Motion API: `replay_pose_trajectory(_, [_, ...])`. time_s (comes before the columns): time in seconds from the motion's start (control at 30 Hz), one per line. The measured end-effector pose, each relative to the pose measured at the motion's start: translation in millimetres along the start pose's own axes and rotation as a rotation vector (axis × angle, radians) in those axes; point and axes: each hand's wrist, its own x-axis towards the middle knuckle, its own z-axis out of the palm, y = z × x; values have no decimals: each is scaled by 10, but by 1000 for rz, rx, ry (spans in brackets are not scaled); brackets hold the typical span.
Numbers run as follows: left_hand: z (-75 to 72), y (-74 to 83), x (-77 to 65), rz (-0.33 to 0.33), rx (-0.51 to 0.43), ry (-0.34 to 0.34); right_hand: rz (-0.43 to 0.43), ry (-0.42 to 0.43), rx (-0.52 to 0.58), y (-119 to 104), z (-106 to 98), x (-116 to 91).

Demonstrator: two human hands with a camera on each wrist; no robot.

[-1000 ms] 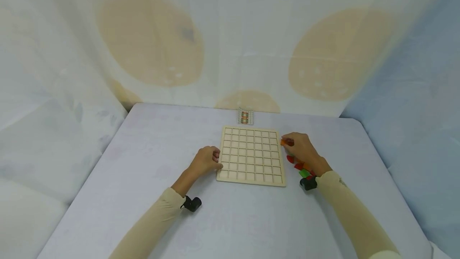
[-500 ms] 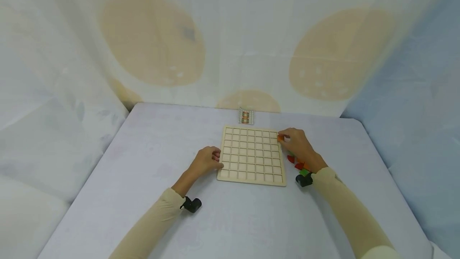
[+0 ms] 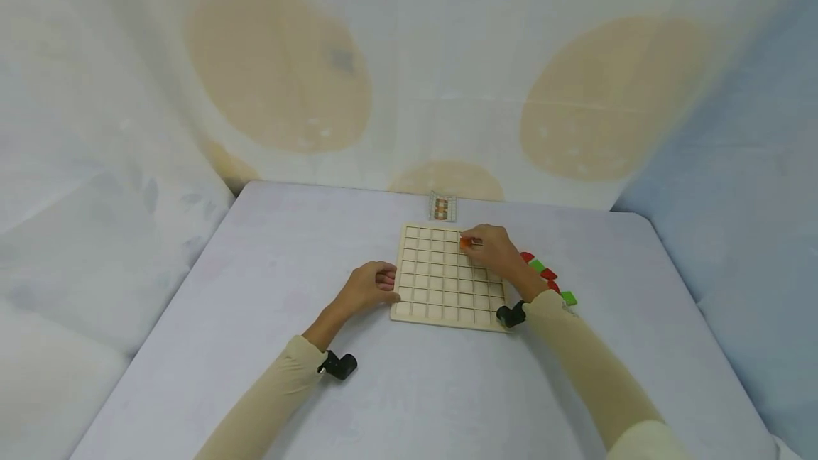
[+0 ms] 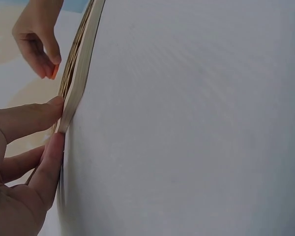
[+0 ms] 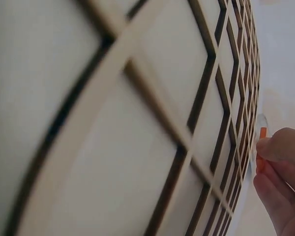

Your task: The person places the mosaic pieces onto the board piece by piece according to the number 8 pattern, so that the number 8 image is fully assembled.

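Observation:
A pale wooden grid board (image 3: 441,289) lies on the table, its square cells divided by thin raised strips. At its left edge my left hand (image 3: 366,288) holds the rim, with thumb and fingertips (image 4: 51,142) against it in the left wrist view. My right hand (image 3: 495,250) is over the board's far right part. Between its thumb and fingers it pinches a small orange tile (image 5: 261,152), also visible in the head view. That tile appears just above the grid; whether it touches a cell I cannot tell. The hand and forearm hide the board's right cells.
Several loose red and green tiles, among them a red tile (image 3: 548,274) and a green tile (image 3: 569,297), lie right of the board. Behind it stands a small patterned card (image 3: 442,207). Hanging cloth (image 3: 441,112) encloses the table's back and sides.
My right hand has moved left from beside the board to over its far cells, carrying the orange tile. More loose tiles are uncovered on the right. My left hand stays at the rim.

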Motion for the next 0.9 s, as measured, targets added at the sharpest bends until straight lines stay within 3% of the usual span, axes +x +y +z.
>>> replay_pose_trajectory(0.1, [5, 1, -3, -5, 2, -1, 5, -22, 3, -36, 56, 34])
replay_pose_trajectory(0.37, [14, 18, -20, -19, 10, -6, -85, 7, -35, -23, 171, 78])
replay_pose_trajectory(0.9, [25, 13, -27, 1, 13, -7, -23, -73, -65, -59, 174, 120])
